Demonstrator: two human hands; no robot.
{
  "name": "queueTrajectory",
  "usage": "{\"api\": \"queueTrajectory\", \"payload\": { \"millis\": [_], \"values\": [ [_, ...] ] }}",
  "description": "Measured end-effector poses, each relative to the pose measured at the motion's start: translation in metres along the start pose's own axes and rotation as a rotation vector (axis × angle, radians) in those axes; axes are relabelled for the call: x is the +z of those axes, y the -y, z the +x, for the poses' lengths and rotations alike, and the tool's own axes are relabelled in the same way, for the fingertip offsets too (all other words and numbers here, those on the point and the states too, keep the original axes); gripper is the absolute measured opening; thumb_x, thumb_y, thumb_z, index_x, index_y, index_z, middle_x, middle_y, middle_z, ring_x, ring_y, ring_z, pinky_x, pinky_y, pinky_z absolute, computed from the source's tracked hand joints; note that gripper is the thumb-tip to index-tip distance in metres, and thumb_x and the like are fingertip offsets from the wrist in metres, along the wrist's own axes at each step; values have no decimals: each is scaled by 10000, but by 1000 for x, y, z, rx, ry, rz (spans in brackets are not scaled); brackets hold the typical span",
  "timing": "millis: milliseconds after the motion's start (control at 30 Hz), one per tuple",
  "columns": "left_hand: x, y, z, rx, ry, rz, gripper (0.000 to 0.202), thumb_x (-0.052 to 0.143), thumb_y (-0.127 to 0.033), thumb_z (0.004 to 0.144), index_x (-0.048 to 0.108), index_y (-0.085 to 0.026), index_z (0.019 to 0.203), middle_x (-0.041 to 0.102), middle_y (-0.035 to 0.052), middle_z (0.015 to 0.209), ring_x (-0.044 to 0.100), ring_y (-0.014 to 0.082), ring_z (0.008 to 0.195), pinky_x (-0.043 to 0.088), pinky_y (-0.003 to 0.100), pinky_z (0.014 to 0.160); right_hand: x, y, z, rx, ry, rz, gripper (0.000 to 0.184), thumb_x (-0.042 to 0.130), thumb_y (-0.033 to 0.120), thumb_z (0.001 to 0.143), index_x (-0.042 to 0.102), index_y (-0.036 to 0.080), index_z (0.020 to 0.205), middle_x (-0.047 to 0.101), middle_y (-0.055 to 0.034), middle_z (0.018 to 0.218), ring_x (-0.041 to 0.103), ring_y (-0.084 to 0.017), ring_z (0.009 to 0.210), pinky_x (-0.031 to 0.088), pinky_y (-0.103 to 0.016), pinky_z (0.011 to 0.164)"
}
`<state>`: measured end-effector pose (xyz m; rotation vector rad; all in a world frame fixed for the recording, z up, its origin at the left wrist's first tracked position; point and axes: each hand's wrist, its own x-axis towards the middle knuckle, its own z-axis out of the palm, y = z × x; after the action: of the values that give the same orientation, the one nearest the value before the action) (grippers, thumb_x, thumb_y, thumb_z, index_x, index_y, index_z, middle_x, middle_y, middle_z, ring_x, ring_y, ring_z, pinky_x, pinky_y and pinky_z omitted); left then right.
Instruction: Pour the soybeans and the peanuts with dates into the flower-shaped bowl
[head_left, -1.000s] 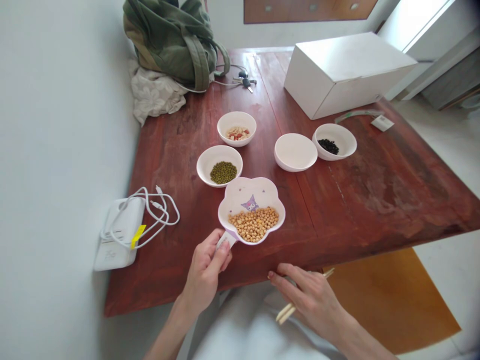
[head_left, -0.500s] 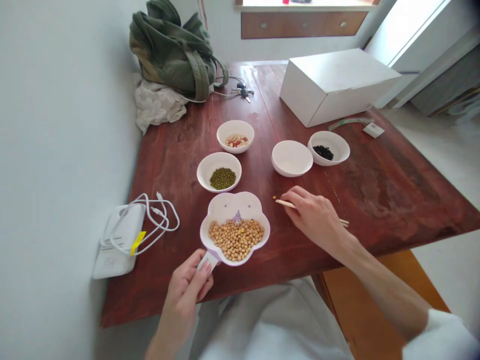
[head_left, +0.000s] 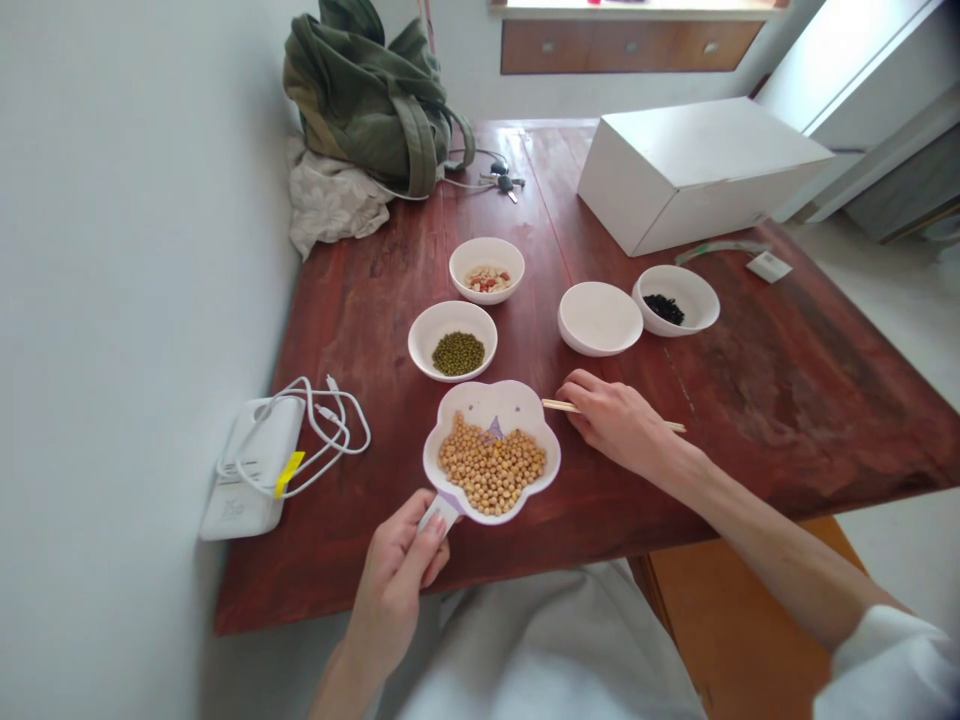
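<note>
My left hand (head_left: 405,565) is closed around the short handle of a white flower-shaped scoop (head_left: 491,398). Yellow soybeans (head_left: 491,468) lie in the scoop, spread beside a small purple figure on its inside. At the scoop's right, my right hand (head_left: 619,420) grips a pair of wooden chopsticks (head_left: 559,406), their tips close together by the scoop's upper right rim. Whether the tips touch the rim or hold anything, I cannot tell. Just beyond the scoop is a white bowl (head_left: 420,350) with green mung beans (head_left: 458,354) in it.
Behind stand a bowl of peanuts (head_left: 487,280), a plain white bowl (head_left: 600,318) and a bowl of black beans (head_left: 664,308). A white power bank (head_left: 247,500) with a cable lies left. Farther back are a green bag (head_left: 367,100), keys (head_left: 506,182) and a large white box (head_left: 697,170).
The chopstick tips have moved left to the scoop's rim. A small yellow piece lying on the table by the tips is no longer visible there. The view has shifted slightly.
</note>
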<state>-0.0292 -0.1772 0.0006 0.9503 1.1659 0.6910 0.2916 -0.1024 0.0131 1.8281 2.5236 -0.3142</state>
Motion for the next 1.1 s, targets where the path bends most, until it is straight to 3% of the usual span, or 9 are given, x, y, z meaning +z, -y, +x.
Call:
{"api": "queueTrajectory", "payload": {
  "millis": [267, 333, 400, 500, 633, 733, 867, 1100],
  "values": [
    [7, -2, 2, 15, 22, 101, 463, 569, -604, 1007, 519, -175, 842, 340, -72, 581, 241, 54, 525, 169, 224, 500, 5, -8, -16, 26, 8, 33, 329, 488, -26, 867, 621, 162, 1101, 630, -71, 1143, 658, -196, 821, 386, -341, 685],
    [9, -1, 3, 17, 44, 124, 470, 550, -613, 1014, 514, -176, 846, 330, -71, 590, 242, 57, 536, 175, 229, 509, -4, -14, -18, 44, -89, 133, 260, 484, -11, 923, 629, 166, 1047, 650, -65, 1098, 668, -193, 862, 432, -330, 733],
    [14, 1, 6, 19, 68, 157, 480, 535, -626, 1019, 508, -177, 850, 329, -69, 609, 246, 59, 549, 182, 232, 516, -19, -16, -20, 19, -265, 261, 173, 513, 55, 997, 641, 173, 998, 676, -56, 1049, 678, -183, 909, 475, -311, 801],
    [23, 0, 12, 26, 105, 207, 490, 508, -639, 1029, 508, -179, 861, 355, -60, 641, 282, 62, 566, 200, 234, 524, -44, -6, -26, -121, -457, 394, 129, 582, 100, 1011, 680, 183, 1018, 714, -35, 1043, 698, -151, 939, 514, -272, 855],
    [35, -3, 19, 45, 155, 202, 496, 492, -648, 1032, 512, -180, 867, 354, -56, 666, 293, 66, 575, 198, 246, 521, -57, 21, -31, -330, -340, 369, 306, 566, -22, 915, 719, 184, 1081, 740, -15, 1114, 730, -130, 909, 522, -254, 762],
    [39, -5, 22, 61, 164, 210, 497, 489, -654, 1031, 518, -181, 881, 354, -56, 670, 291, 68, 576, 198, 256, 523, -57, 27, -30, -393, -253, 303, 386, 542, -56, 857, 731, 173, 1104, 752, -13, 1135, 753, -150, 911, 512, -276, 719],
    [37, -6, 26, 108, 144, 245, 505, 478, -660, 1033, 518, -181, 878, 362, -60, 639, 296, 70, 568, 202, 263, 535, -62, 14, -29, -351, -301, 342, 436, 523, -55, 850, 731, 178, 1155, 750, -6, 1163, 746, -143, 947, 520, -255, 747],
    [33, -1, 29, 181, 122, 296, 446, 469, -587, 1068, 528, -186, 884, 411, -54, 646, 347, 80, 594, 248, 267, 582, -72, -5, -32, -187, -538, 475, 162, 669, 116, 992, 747, 205, 1103, 767, 9, 1079, 722, -86, 942, 536, -185, 852]
  ]
}}
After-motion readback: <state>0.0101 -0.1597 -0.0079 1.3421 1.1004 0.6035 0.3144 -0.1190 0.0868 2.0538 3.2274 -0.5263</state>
